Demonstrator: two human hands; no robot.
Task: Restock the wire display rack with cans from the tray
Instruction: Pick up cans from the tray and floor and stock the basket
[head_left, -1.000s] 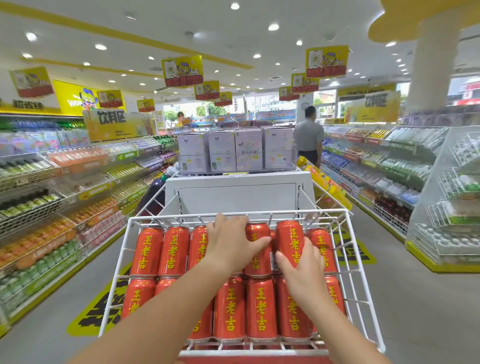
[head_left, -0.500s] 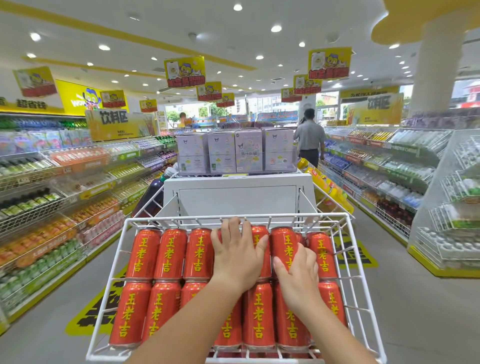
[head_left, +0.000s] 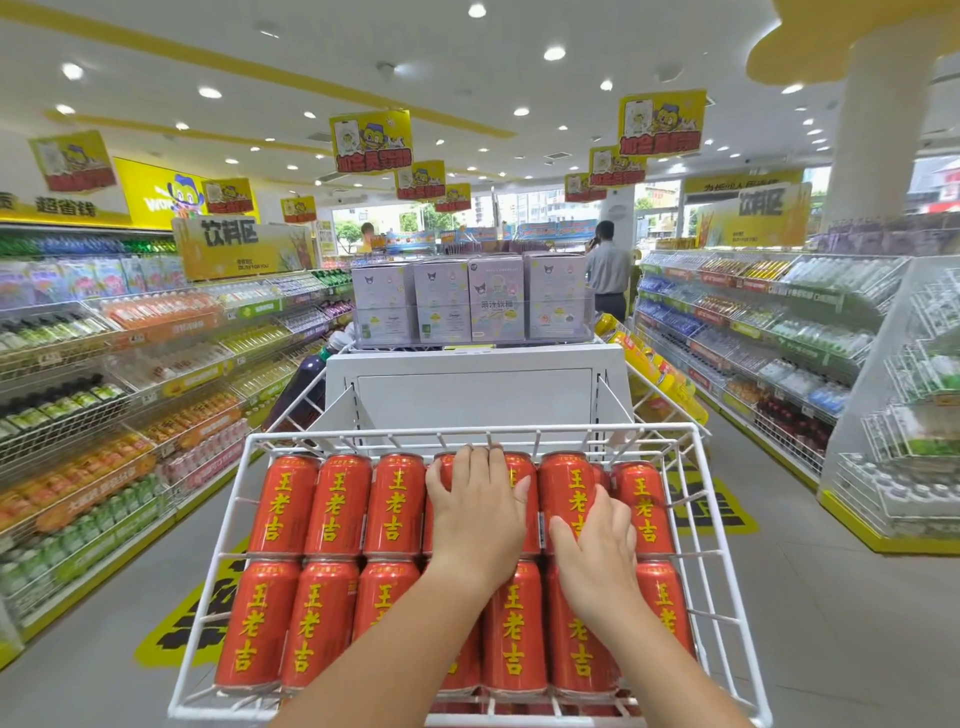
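— Cans (head_left: 340, 506), red ones, two rows of them lying in the white wire rack (head_left: 691, 525) right in front of us. We're leaning over the whole lot.

— And our hands? We've got the left hand (head_left: 480, 512) flat on the far row at about 12 o'clock, fingers (head_left: 470, 460) spread wide and draped over the can tops, gripping nothing. The right hand (head_left: 597, 553) sits just beside it at 2 o'clock, palm down, fingers loosely splayed on a can, also holding nothing.

— Pressing or squaring up the rows, we'd guess. How will these handle?

— Full drinks cans, by the look: we'd expect some weight, stiff round walls, smooth and a bit slick. They'd roll if nudged, packed side by side as they are. Best taken around the middle of the body, thumb against fingers, not by the rim.

— Any writing?

— Yellow characters down each can: 王老吉. Overhead at 10 o'clock, a yellow sign (head_left: 231, 234) reads 饮料区, and again at 1 o'clock. Lilac boxes (head_left: 498, 299) stand stacked beyond the rack; their print is too small for us to read.

— And the tray?

— Not in our sight from here.
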